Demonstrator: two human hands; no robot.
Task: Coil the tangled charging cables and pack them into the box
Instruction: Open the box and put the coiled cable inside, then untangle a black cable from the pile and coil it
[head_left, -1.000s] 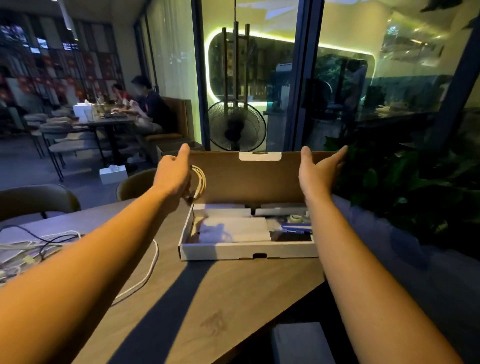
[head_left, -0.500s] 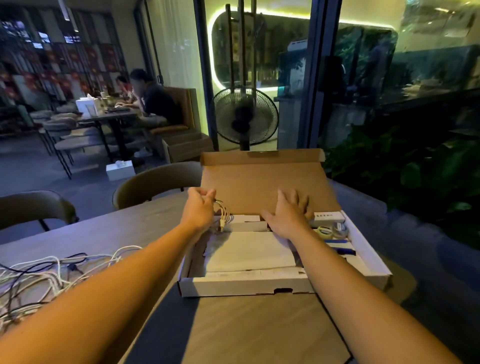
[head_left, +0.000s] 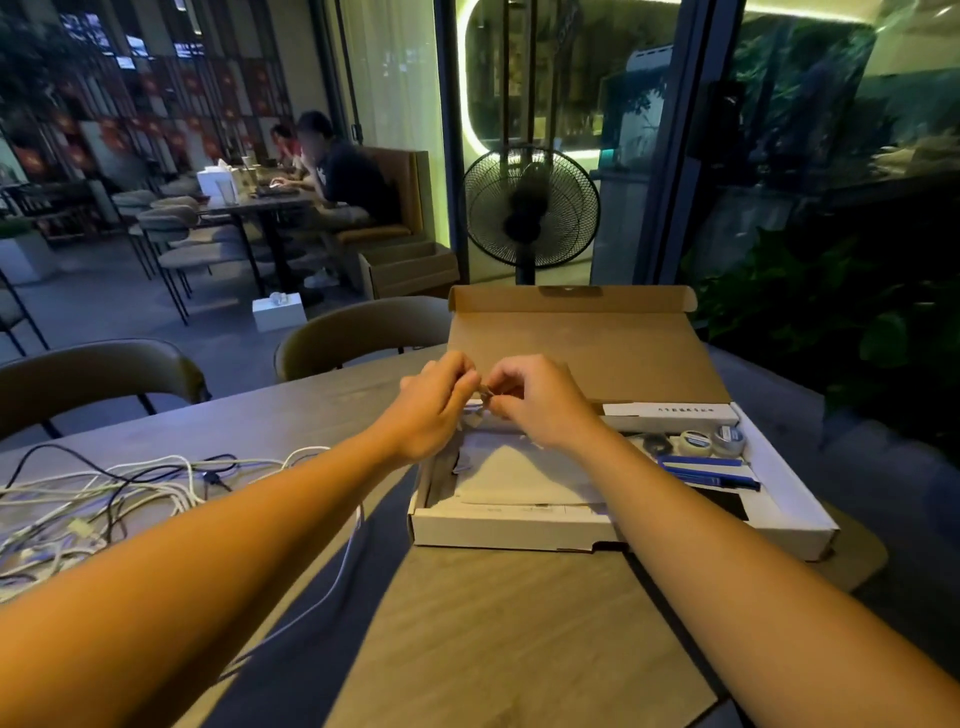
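An open flat cardboard box (head_left: 519, 530) lies on the wooden table with its lid (head_left: 587, 353) raised. My left hand (head_left: 436, 402) and my right hand (head_left: 543, 402) meet over the box's back left part. Their fingertips pinch a small piece of pale charging cable (head_left: 485, 399) between them, and the hands hide most of it. A tangle of white and black cables (head_left: 104, 493) lies on the table at the left. One white cable (head_left: 337, 571) trails from it under my left forearm.
The box holds a white sheet (head_left: 519, 478), a slim white carton (head_left: 670, 413), tape rolls (head_left: 698, 441) and blue pens (head_left: 706, 467). Chairs (head_left: 358, 332) stand behind the table, then a fan (head_left: 530, 208) by a glass wall. Plants fill the right side.
A second ago both hands held the lid's top corners, the left one also carrying a coiled cable. They came down into the box and now meet, pinching the cable.
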